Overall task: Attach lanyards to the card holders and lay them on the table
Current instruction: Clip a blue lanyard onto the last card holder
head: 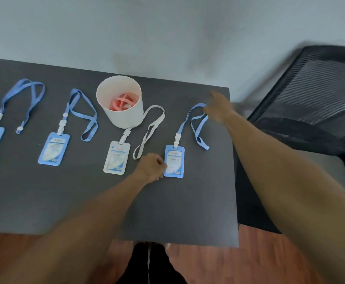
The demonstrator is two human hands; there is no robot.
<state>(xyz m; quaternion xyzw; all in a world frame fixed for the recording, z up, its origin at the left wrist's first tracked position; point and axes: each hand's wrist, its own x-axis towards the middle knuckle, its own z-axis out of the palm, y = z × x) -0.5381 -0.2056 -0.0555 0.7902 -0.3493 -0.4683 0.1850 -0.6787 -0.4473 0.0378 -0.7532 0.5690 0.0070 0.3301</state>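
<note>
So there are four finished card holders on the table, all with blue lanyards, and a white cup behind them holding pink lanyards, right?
Not quite. The head view shows four card holders with lanyards, but the third card holder is white with a white lanyard; only the other three are blue. The white cup does stand behind them on the table with pink lanyards inside.

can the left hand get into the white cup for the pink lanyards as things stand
Probably yes: the left hand pinches the rightmost blue card holder, but the round white paper cup stands open-topped just beyond, pink lanyards inside, nothing between.
</note>
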